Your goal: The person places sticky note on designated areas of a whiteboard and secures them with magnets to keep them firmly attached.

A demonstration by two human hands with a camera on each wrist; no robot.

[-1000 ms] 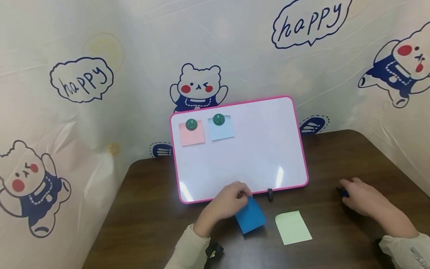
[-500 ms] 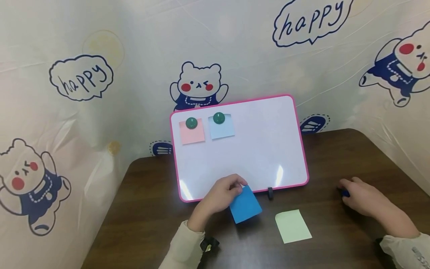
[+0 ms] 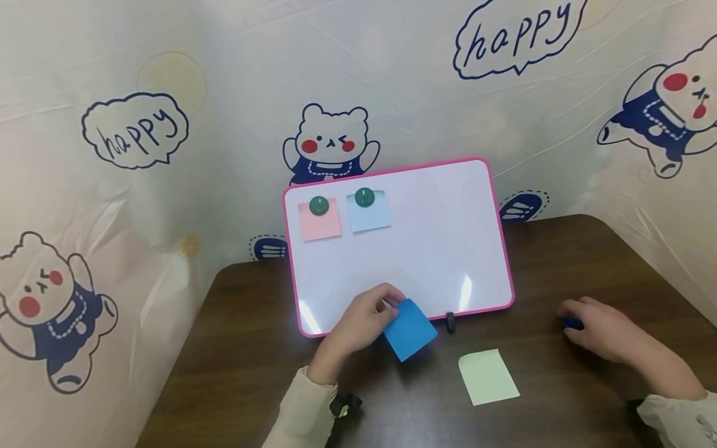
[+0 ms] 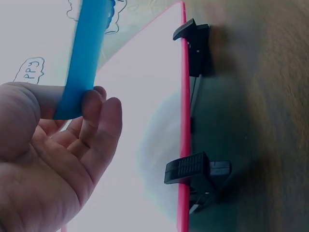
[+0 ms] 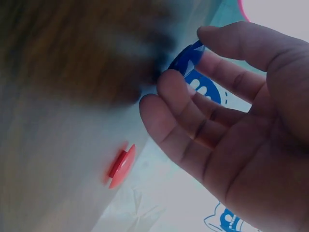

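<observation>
My left hand [image 3: 361,318] pinches a blue sticky note [image 3: 411,331] by its upper corner, in front of the lower edge of a pink-framed whiteboard [image 3: 442,249]. In the left wrist view the blue note [image 4: 83,58] is between thumb and fingers. Over at the right of the table, my right hand [image 3: 602,330] holds a round blue magnet [image 5: 186,58] between thumb and fingertips. On the board, green magnets hold a pink note [image 3: 322,227] and a light blue note [image 3: 371,218]. A pale green note [image 3: 489,378] lies on the table.
The whiteboard leans back on the dark wooden table [image 3: 224,373], with black clip feet [image 4: 190,169] at its lower edge. A red magnet [image 5: 123,166] lies near my right hand. Behind hangs a printed curtain [image 3: 235,93].
My left hand has lifted the blue note up off the table, slightly leftward and toward the board. The right hand with the blue magnet has shifted slightly left in the last half second.
</observation>
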